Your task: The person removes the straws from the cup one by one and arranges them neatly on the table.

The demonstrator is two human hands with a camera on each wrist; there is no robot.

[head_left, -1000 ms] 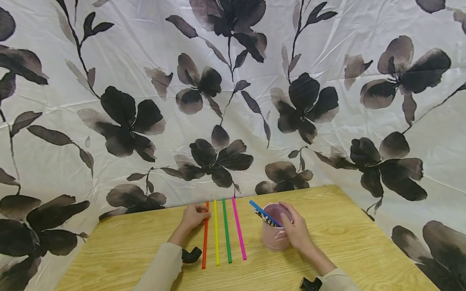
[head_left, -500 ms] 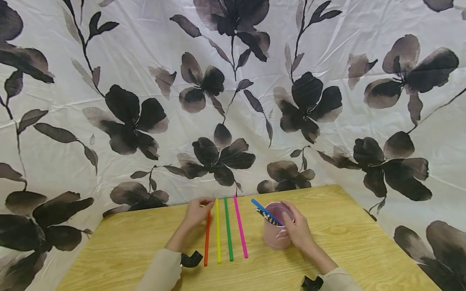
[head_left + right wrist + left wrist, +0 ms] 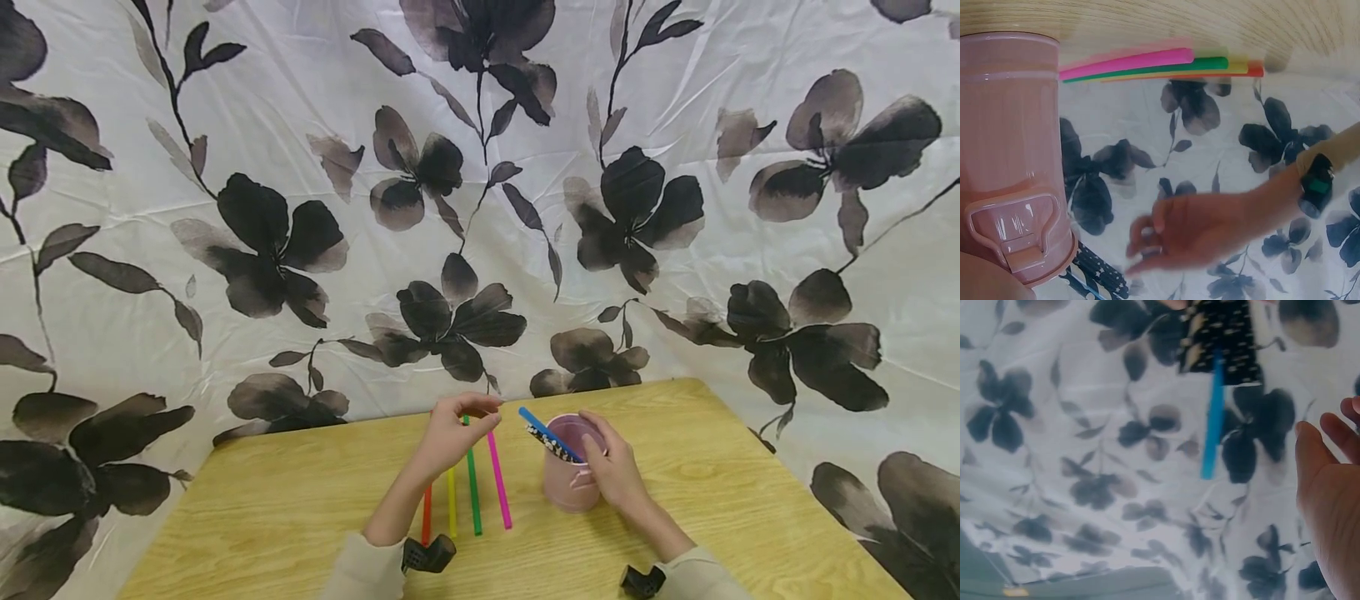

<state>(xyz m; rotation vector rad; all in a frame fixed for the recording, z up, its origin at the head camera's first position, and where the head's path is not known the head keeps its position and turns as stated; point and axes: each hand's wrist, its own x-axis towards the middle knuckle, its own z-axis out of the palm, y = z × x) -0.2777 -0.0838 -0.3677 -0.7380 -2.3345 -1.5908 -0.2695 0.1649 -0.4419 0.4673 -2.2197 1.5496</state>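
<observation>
My right hand (image 3: 617, 471) grips a pink cup (image 3: 568, 492) by its rim, with the thumb at the near side. Out of the cup leans a blue straw (image 3: 543, 427) beside a black piece with white patterning (image 3: 1229, 344). My left hand (image 3: 453, 433) is raised above the row of straws, its fingers loosely bent and holding nothing. Its fingertips point toward the blue straw, a short gap away. Below it lie a red straw (image 3: 427, 517), a yellow straw (image 3: 452, 512), a green straw (image 3: 474, 492) and a magenta straw (image 3: 499, 487); hand and forearm cover their far parts.
All this is on a wooden table (image 3: 720, 483). Behind it hangs a white cloth (image 3: 510, 275) with dark flowers. The cup's handle (image 3: 1016, 231) shows in the right wrist view. Each wrist wears a black device (image 3: 429, 553).
My left hand has left the red straw's far end and moved right, up over the other straws toward the cup. The right hand and cup stay in place.
</observation>
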